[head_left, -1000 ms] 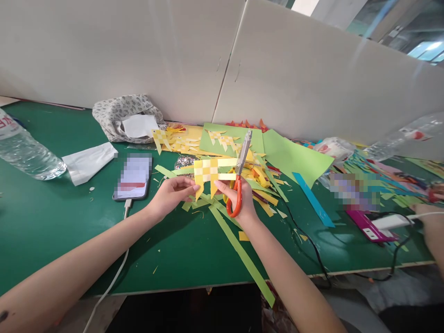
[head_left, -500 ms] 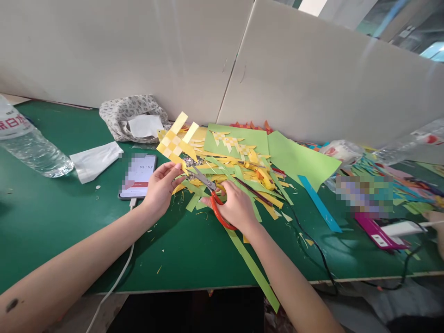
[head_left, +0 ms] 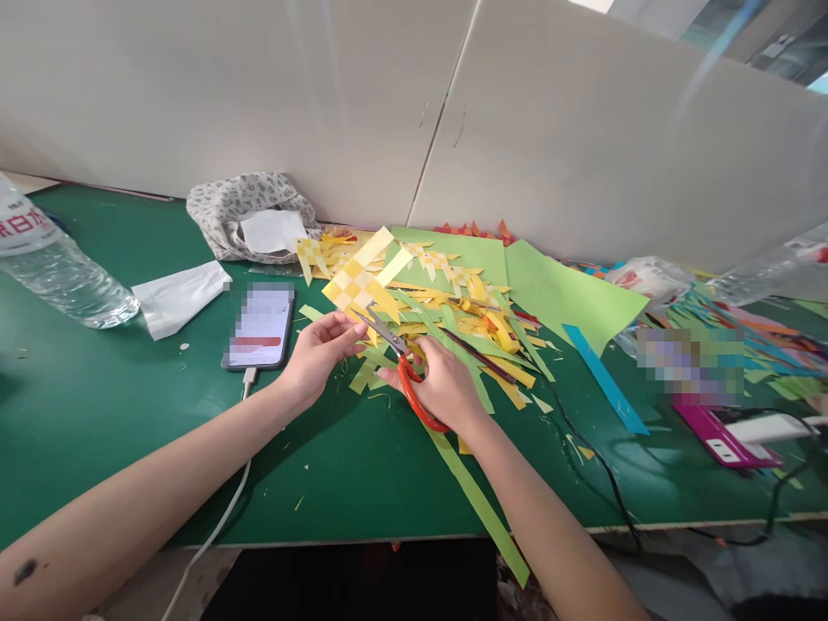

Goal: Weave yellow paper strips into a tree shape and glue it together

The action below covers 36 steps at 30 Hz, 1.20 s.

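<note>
Between thumb and fingers, my left hand [head_left: 323, 352] pinches the lower end of a woven paper piece [head_left: 360, 285], a yellow and cream check with loose strip ends sticking out at top and right. My right hand [head_left: 446, 379] is wrapped round the red handles of a pair of scissors [head_left: 392, 338]. The blades point up and left, their tips at the paper beside my left fingertips. Whether they touch the paper I cannot tell. Behind both hands lies a heap of yellow and green paper strips [head_left: 475, 323], with finished-looking checked woven pieces [head_left: 433, 259] on it.
A phone [head_left: 259, 328] with a white cable lies left of my hands. Farther left are a white tissue [head_left: 181, 297] and a water bottle [head_left: 58, 259]. At right are green paper sheets [head_left: 569, 289], a blue strip [head_left: 605, 379], a black cord and a magenta power strip [head_left: 718, 435].
The woven piece has moved right and down with my left hand, and its strip ends now lean more to the right. The scissors stay in my right hand, their tips near the paper.
</note>
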Motion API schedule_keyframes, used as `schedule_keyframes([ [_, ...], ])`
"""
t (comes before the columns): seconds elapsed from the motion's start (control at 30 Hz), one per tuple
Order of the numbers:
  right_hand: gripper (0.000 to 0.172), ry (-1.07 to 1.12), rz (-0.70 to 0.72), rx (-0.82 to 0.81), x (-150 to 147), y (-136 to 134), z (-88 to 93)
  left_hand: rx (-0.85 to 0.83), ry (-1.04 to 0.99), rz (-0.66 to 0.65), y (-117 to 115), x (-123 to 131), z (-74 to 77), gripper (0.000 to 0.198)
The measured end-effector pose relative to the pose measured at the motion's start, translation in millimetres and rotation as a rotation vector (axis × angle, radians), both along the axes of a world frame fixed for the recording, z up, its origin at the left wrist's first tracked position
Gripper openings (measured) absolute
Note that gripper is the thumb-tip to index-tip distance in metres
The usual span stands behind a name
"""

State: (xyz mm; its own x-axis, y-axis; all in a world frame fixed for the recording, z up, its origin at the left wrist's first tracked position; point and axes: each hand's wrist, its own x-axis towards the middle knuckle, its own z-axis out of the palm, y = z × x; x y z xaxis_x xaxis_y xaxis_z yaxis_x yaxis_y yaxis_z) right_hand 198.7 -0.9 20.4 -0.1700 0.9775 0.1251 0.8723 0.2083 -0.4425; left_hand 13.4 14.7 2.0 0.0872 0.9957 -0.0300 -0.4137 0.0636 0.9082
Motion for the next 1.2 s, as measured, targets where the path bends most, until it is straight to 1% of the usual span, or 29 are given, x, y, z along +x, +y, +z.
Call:
schedule_keyframes([
  [0.27, 0.043, -0.009, 0.01, 0.023, 0.2, -0.4, -0.5, 0.022, 0.032, -0.029, -0.4, -0.6, -1.1, 0.017],
  [0.57, 0.045, -0.013, -0.003, 0.004, 1.5, -0.6, -1.9, 0.011, 0.037, -0.048, -1.6, -0.4, 1.5, 0.018],
  [0.87, 0.043, 0.022, 0.023, 0.048, 1.3, -1.4, -0.1, 0.006, 0.028, -0.054, -1.5, 0.0, 1.6, 0.018],
  [1.2, 0.041, 0.038, 0.056, 0.115, 1.4, -2.9, 1.1, -0.001, 0.01, -0.045, -2.2, -0.3, 5.9, 0.019],
])
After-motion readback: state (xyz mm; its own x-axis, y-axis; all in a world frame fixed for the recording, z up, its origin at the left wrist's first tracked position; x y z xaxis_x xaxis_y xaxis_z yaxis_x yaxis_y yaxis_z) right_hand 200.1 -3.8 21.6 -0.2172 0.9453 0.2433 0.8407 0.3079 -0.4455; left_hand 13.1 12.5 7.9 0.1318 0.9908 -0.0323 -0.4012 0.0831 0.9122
